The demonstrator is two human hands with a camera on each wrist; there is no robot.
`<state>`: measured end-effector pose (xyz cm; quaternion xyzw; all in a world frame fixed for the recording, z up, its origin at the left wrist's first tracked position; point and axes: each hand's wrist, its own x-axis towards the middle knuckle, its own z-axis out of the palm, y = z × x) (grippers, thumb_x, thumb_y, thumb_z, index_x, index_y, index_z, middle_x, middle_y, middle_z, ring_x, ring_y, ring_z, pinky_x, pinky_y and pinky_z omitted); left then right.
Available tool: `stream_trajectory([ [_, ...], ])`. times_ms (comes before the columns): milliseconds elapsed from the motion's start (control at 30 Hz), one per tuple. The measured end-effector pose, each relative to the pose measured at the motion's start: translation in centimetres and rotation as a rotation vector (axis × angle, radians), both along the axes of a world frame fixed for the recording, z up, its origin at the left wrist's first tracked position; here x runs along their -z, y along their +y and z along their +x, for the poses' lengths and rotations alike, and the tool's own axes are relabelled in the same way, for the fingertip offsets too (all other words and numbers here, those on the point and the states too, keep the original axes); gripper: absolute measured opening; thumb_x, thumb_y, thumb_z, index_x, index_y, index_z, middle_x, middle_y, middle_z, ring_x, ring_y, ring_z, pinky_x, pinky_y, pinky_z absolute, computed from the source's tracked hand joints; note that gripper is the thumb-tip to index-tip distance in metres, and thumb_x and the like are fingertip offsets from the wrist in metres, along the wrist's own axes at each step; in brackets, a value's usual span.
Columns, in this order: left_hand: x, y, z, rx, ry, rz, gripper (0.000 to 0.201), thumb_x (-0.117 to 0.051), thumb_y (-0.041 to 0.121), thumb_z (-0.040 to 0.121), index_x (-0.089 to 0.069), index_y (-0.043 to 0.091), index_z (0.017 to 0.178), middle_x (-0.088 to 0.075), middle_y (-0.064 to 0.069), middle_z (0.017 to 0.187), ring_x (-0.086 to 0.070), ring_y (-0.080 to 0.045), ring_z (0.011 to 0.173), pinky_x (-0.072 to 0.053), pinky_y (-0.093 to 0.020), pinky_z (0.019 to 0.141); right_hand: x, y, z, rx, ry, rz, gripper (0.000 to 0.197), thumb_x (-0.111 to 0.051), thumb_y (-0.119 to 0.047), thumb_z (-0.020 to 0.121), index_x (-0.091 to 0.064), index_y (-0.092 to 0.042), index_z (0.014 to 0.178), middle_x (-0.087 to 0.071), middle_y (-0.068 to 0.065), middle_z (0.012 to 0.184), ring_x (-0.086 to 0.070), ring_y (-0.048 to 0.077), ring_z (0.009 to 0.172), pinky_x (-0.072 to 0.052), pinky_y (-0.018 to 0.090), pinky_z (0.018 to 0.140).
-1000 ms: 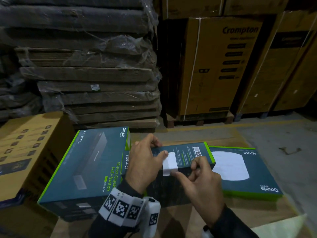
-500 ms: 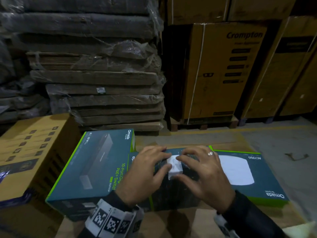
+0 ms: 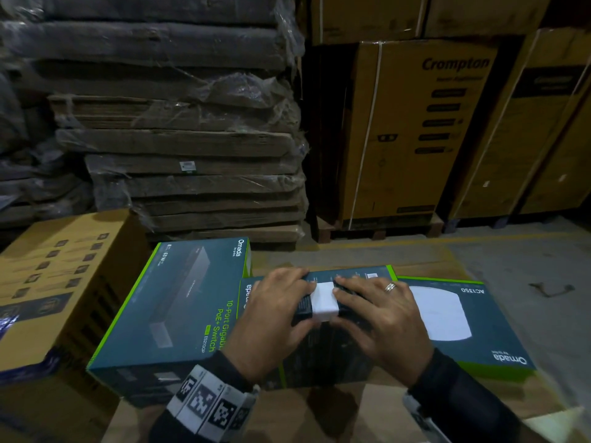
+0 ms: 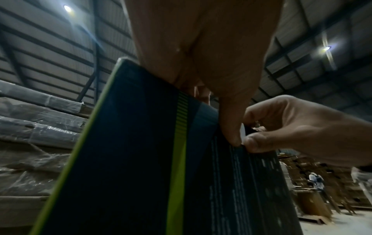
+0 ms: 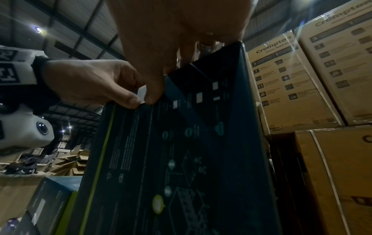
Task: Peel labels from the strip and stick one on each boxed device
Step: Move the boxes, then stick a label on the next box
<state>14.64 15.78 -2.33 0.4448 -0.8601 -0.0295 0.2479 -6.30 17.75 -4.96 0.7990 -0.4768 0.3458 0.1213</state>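
Observation:
A dark teal boxed device (image 3: 351,275) stands on its edge between two flat ones, also seen in the left wrist view (image 4: 130,159) and the right wrist view (image 5: 191,143). A white label (image 3: 324,300) is folded over its top edge. My left hand (image 3: 287,302) grips that edge left of the label, fingers over the top and thumb on the near face. My right hand (image 3: 355,302), with a ring, grips it the same way on the right. The two thumbs meet at the label's lower edge (image 5: 142,93). The label strip is not in view.
A large Omada switch box (image 3: 179,302) lies flat at the left and an AC1350 box (image 3: 479,334) at the right, both on a cardboard surface (image 3: 319,410). A brown carton (image 3: 48,282) stands further left. Wrapped flat cardboard (image 3: 192,155) and Crompton cartons (image 3: 415,139) are stacked behind.
A second ago my right fingers were laying the label on the box beside my left thumb. Both hands have since closed over the top edge, with the label wrapped down flat between them.

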Motion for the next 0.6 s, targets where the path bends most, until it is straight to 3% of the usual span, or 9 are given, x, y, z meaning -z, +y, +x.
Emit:
stream_trajectory([
  [233,0.07,-0.06,-0.09,-0.005,-0.007,0.018,0.047,-0.069,0.044,0.075,-0.057,0.021,0.113,-0.053,0.002,0.133,-0.046,-0.018,0.122,-0.045,-0.048,0.097,-0.65,-0.13,0.29,-0.011,-0.058,0.011,0.037,-0.057,-0.051,0.084,-0.070,-0.022,0.103,-0.067,-0.006,0.115,-0.060,0.018,0.094,-0.045,0.040,0.075],
  [367,-0.09,-0.15,0.11,0.027,-0.008,0.004,0.053,-0.076,0.037,0.068,-0.050,0.027,0.113,-0.051,0.004,0.132,-0.044,-0.017,0.119,-0.046,-0.046,0.093,-0.17,0.26,-0.24,-0.031,0.003,0.026,0.040,-0.059,-0.044,0.079,-0.064,-0.023,0.113,-0.063,-0.006,0.122,-0.055,0.017,0.104,-0.045,0.041,0.081],
  [500,-0.18,0.01,0.33,0.035,-0.021,0.013,0.053,-0.076,0.038,0.069,-0.049,0.027,0.113,-0.050,0.004,0.133,-0.043,-0.016,0.121,-0.045,-0.044,0.095,-0.61,0.32,0.40,0.015,-0.002,0.048,0.039,-0.058,-0.051,0.079,-0.065,-0.024,0.106,-0.066,-0.006,0.114,-0.058,0.018,0.098,-0.044,0.039,0.077],
  [600,-0.27,0.13,0.55,0.039,-0.008,0.012,0.052,-0.077,0.035,0.069,-0.050,0.027,0.113,-0.050,0.004,0.134,-0.043,-0.015,0.123,-0.044,-0.042,0.099,-0.34,0.36,-0.10,-0.011,0.019,0.061,0.039,-0.065,-0.039,0.079,-0.060,-0.025,0.114,-0.063,-0.006,0.121,-0.056,0.018,0.104,-0.045,0.042,0.081],
])
